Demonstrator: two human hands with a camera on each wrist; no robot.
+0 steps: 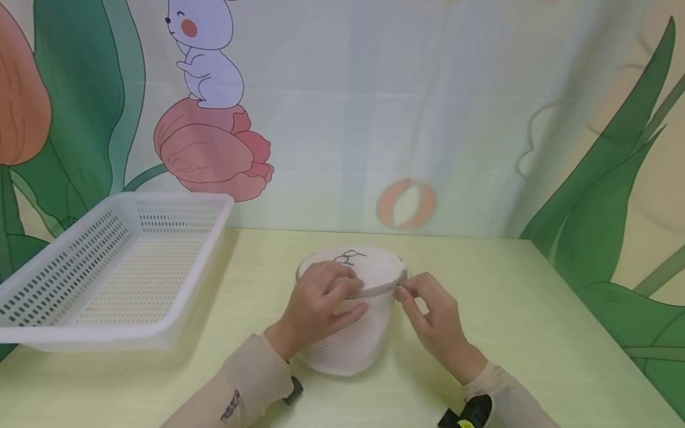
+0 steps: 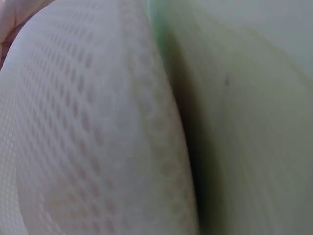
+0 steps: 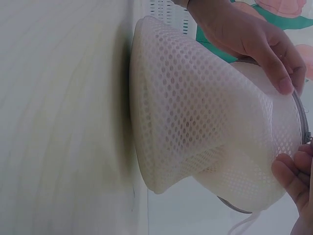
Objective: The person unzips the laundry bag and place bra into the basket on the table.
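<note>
A white mesh laundry bag (image 1: 348,353) stands upright on the table in the head view, its round lid (image 1: 374,264) on top with a dark line print and a grey zipper (image 1: 381,290) around the rim. My left hand (image 1: 316,303) grips the near left rim, fingers over the lid and thumb against the mesh side. At the right end of the rim my right hand (image 1: 439,318) pinches the zipper pull, which the fingertips mostly hide. Honeycomb mesh (image 2: 83,122) fills much of the left wrist view. In the right wrist view the bag's side (image 3: 186,107) looks partly caved in.
A white plastic basket (image 1: 155,330) with slotted walls stands on the left of the pale yellow table (image 1: 524,333). Behind the table hangs a printed backdrop (image 1: 316,119) with a rabbit, flowers and leaves.
</note>
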